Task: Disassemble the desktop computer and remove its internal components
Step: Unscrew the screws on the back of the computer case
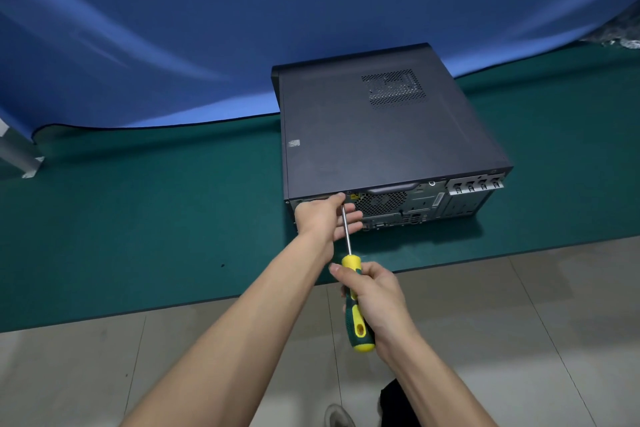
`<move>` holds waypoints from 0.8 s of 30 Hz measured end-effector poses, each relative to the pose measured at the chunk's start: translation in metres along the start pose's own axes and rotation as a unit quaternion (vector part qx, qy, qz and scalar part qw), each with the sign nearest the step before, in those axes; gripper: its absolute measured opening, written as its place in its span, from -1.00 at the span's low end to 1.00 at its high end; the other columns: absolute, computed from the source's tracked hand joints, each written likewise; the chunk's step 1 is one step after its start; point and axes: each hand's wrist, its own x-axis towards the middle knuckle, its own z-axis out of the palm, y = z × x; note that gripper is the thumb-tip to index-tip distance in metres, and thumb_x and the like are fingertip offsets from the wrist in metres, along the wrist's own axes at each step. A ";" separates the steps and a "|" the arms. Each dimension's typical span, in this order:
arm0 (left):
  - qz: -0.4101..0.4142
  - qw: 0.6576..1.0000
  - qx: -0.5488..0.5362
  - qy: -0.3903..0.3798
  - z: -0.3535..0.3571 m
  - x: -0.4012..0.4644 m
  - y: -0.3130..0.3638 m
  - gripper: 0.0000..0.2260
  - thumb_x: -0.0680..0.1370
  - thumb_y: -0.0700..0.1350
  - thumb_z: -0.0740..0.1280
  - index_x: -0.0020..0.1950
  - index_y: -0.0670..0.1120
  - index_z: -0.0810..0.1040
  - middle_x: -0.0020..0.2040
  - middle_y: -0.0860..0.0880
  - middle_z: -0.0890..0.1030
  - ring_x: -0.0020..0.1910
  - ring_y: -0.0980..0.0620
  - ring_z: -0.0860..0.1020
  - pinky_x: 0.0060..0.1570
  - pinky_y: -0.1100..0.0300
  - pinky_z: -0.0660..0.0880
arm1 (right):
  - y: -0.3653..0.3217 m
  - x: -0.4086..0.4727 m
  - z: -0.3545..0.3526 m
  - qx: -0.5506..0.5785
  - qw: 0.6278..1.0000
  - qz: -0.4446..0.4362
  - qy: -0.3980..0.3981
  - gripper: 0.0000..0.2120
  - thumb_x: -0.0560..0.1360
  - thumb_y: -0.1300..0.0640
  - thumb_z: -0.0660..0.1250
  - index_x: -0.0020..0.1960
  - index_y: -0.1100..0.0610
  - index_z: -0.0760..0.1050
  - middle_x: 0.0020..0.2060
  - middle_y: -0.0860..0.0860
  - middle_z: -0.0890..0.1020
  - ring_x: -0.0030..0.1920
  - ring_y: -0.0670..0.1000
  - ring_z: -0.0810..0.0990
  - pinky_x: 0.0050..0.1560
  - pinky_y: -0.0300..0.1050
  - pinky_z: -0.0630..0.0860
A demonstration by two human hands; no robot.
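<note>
The closed desktop computer (388,128) lies flat on the bench (138,218). Right hand (375,300) grips a screwdriver (353,288), its tip at a rear-panel cover screw; left hand (325,217), fingers loosely extended, steadies the shaft. Next, probably: turn it out.

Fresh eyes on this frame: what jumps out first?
The dark desktop computer lying flat on the green mat, rear panel toward the camera. Then the yellow-and-green screwdriver: right hand grips its handle, tip at the rear panel's upper left corner, left hand steadying the shaft.
</note>
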 end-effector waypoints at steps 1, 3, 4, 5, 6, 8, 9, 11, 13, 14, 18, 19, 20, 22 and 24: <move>0.003 1.000 0.004 0.015 0.001 0.003 0.000 -0.87 0.57 -0.27 0.28 -0.18 -0.26 0.48 -0.26 -0.17 0.59 -0.46 0.02 0.60 -0.50 0.19 0.57 | -0.001 0.001 0.000 -0.037 0.999 0.004 0.009 -0.74 0.42 0.07 0.46 -0.20 0.15 0.39 -0.44 0.02 0.47 -0.47 -0.05 0.40 -0.39 -0.19 0.34; 0.008 0.999 0.014 0.035 0.003 0.006 -0.002 -0.85 0.56 -0.27 0.30 -0.22 -0.24 0.50 -0.30 -0.15 0.59 -0.52 0.07 0.58 -0.50 0.21 0.56 | -0.003 0.002 -0.001 -0.092 0.996 0.017 0.002 -0.70 0.45 -0.03 0.40 -0.21 0.13 0.37 -0.40 0.02 0.41 -0.42 -0.04 0.35 -0.35 -0.16 0.29; 0.006 0.999 0.014 0.040 0.004 0.007 -0.002 -0.85 0.55 -0.27 0.31 -0.22 -0.24 0.50 -0.30 -0.15 0.59 -0.54 0.08 0.58 -0.49 0.22 0.55 | -0.005 0.003 -0.002 -0.098 0.995 0.025 -0.004 -0.73 0.47 -0.05 0.35 -0.20 0.14 0.40 -0.39 0.02 0.41 -0.41 -0.04 0.35 -0.33 -0.15 0.28; 0.004 0.999 0.014 0.042 0.004 0.008 -0.003 -0.85 0.55 -0.27 0.32 -0.22 -0.24 0.51 -0.31 -0.15 0.60 -0.54 0.09 0.58 -0.49 0.22 0.56 | -0.006 0.003 -0.002 -0.093 0.995 0.031 -0.009 -0.75 0.50 -0.03 0.28 -0.20 0.14 0.45 -0.41 0.00 0.43 -0.42 -0.05 0.36 -0.32 -0.15 0.28; 0.002 0.999 0.015 0.042 0.004 0.009 -0.002 -0.86 0.55 -0.27 0.32 -0.22 -0.24 0.51 -0.31 -0.15 0.60 -0.54 0.08 0.58 -0.50 0.22 0.56 | -0.007 0.004 -0.003 -0.086 0.996 0.032 -0.016 -0.76 0.52 0.01 0.23 -0.20 0.14 0.50 -0.44 -0.01 0.45 -0.44 -0.07 0.36 -0.33 -0.15 0.28; -0.002 0.999 0.015 0.035 0.003 0.010 -0.001 -0.86 0.55 -0.28 0.31 -0.21 -0.25 0.50 -0.31 -0.16 0.60 -0.54 0.08 0.59 -0.50 0.23 0.56 | -0.006 0.004 -0.004 -0.078 0.996 0.015 -0.029 -0.76 0.54 0.09 0.20 -0.22 0.13 0.54 -0.47 -0.05 0.48 -0.48 -0.12 0.37 -0.37 -0.21 0.28; -0.005 0.999 0.012 0.031 0.002 0.010 0.000 -0.86 0.56 -0.28 0.31 -0.21 -0.25 0.50 -0.31 -0.16 0.60 -0.55 0.08 0.59 -0.51 0.23 0.55 | -0.004 0.004 -0.004 -0.071 0.997 0.004 -0.037 -0.78 0.55 0.11 0.22 -0.22 0.14 0.54 -0.47 -0.06 0.49 -0.49 -0.14 0.38 -0.40 -0.26 0.30; -0.009 1.000 0.005 0.026 0.001 0.010 0.000 -0.85 0.56 -0.29 0.29 -0.21 -0.25 0.49 -0.30 -0.17 0.60 -0.54 0.06 0.59 -0.50 0.23 0.56 | 0.001 0.004 -0.005 -0.070 0.997 -0.011 -0.040 -0.80 0.55 0.11 0.28 -0.22 0.15 0.50 -0.45 -0.05 0.49 -0.48 -0.14 0.39 -0.46 -0.35 0.31; -0.015 1.000 -0.007 0.020 0.002 0.009 0.000 -0.86 0.57 -0.29 0.27 -0.19 -0.25 0.49 -0.29 -0.18 0.61 -0.52 0.04 0.60 -0.47 0.21 0.57 | 0.005 0.007 -0.007 -0.084 0.996 -0.025 -0.016 -0.77 0.53 0.11 0.33 -0.26 0.16 0.44 -0.46 -0.02 0.45 -0.47 -0.09 0.37 -0.48 -0.33 0.29; -0.019 1.000 -0.017 0.017 0.002 0.008 0.000 -0.87 0.57 -0.29 0.27 -0.18 -0.26 0.48 -0.29 -0.19 0.61 -0.50 0.03 0.61 -0.45 0.20 0.58 | 0.006 0.008 -0.008 -0.082 0.996 -0.030 -0.005 -0.76 0.51 0.12 0.35 -0.28 0.16 0.41 -0.47 -0.01 0.44 -0.48 -0.08 0.36 -0.48 -0.32 0.30; -0.037 0.998 -0.058 -0.008 0.001 0.007 -0.001 -0.90 0.56 -0.29 0.25 -0.14 -0.27 0.46 -0.26 -0.22 0.63 -0.43 -0.04 0.63 -0.38 0.13 0.61 | 0.005 0.014 -0.016 -0.092 0.995 -0.028 0.012 -0.85 0.50 0.22 0.36 -0.21 0.16 0.42 -0.45 0.02 0.44 -0.48 -0.01 0.44 -0.49 -0.35 0.37; -0.039 0.997 -0.063 -0.015 0.002 0.006 -0.001 -0.90 0.56 -0.29 0.24 -0.14 -0.28 0.46 -0.26 -0.22 0.63 -0.43 -0.05 0.63 -0.37 0.12 0.61 | 0.004 0.016 -0.020 -0.113 0.993 -0.027 0.018 -0.88 0.49 0.25 0.34 -0.19 0.17 0.43 -0.43 0.03 0.44 -0.47 0.00 0.43 -0.46 -0.32 0.38; -0.035 0.997 -0.062 -0.020 0.004 0.005 0.000 -0.89 0.57 -0.29 0.23 -0.15 -0.28 0.45 -0.26 -0.22 0.62 -0.43 -0.05 0.63 -0.36 0.12 0.61 | 0.003 0.019 -0.024 -0.140 0.989 -0.029 0.024 -0.90 0.48 0.27 0.32 -0.18 0.18 0.42 -0.43 0.04 0.44 -0.46 0.03 0.41 -0.41 -0.26 0.37; -0.014 0.999 -0.036 -0.026 0.006 0.003 0.000 -0.88 0.56 -0.29 0.23 -0.16 -0.28 0.46 -0.28 -0.21 0.62 -0.43 -0.04 0.63 -0.36 0.13 0.61 | 0.000 0.023 -0.032 -0.196 0.980 -0.031 0.035 -0.90 0.44 0.27 0.27 -0.22 0.16 0.39 -0.44 0.04 0.40 -0.43 0.06 0.36 -0.31 -0.13 0.31; 0.012 0.999 0.000 -0.034 0.007 0.001 0.001 -0.89 0.55 -0.28 0.24 -0.15 -0.29 0.48 -0.29 -0.18 0.64 -0.41 -0.02 0.64 -0.37 0.16 0.61 | -0.006 0.024 -0.040 -0.233 0.971 -0.032 0.047 -0.88 0.39 0.21 0.27 -0.29 0.11 0.36 -0.49 0.01 0.38 -0.45 0.06 0.34 -0.31 -0.08 0.29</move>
